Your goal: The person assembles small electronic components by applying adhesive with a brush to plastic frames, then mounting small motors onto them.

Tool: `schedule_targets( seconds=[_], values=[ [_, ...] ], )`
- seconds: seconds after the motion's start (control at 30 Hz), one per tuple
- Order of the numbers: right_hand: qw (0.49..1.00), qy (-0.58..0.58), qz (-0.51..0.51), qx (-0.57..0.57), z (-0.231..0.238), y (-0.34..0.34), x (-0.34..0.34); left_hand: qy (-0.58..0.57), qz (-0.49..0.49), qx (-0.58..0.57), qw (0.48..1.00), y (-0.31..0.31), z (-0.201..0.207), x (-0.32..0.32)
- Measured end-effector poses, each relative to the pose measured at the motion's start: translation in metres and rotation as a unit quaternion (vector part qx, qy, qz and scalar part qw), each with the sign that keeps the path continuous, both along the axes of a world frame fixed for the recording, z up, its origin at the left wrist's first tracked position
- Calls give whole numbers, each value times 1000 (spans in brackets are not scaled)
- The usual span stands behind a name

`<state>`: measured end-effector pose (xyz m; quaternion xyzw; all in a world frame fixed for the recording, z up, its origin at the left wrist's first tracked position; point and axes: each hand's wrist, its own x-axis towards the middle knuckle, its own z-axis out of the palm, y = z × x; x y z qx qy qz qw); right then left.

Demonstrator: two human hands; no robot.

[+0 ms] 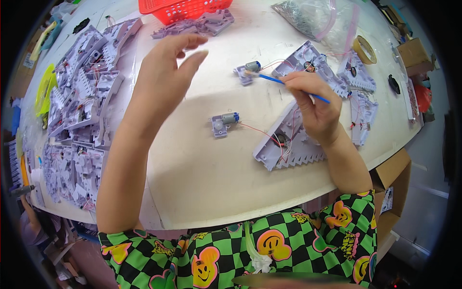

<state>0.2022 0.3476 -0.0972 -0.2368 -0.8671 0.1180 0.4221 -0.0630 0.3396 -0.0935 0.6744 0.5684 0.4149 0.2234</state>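
Note:
My right hand (314,100) grips a thin blue brush (270,78) whose pale bristles reach the small lilac bracket (244,77) with a motor (252,66) on it. I cannot tell whether the tip touches. Red and white wires run from that motor to a lilac plastic housing (315,62) with a toothed edge. My left hand (168,67) hovers over the table, thumb and fingers apart, holding nothing. Closer to me lies a second bracket (220,126) with a motor (231,118), wired to another toothed housing (288,144) below my right hand.
Stacked lilac housings (82,91) fill the left side. At the far edge, a red basket (178,10) stands behind loose lilac parts (207,23). A bag of small metal pieces (296,17), a tape roll (364,49) and more housings (356,72) lie at right.

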Motion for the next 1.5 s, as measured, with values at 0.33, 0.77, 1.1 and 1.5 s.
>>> schedule_targets(
  seconds=[0.33,0.77,1.1,1.5],
  values=[
    [941,241,68,-230,14,-14,-5,116,-20,-56,991,-79,-43,9],
    [845,260,24,-466,3,-16,-6,98,-23,-40,994,-77,-52,15],
    [875,239,28,-419,4,-21,-4,88,-11,-37,995,-78,-53,15],
    [979,-97,177,3,19,-48,-10,101,-7,-7,995,-77,-54,14]
  ],
)
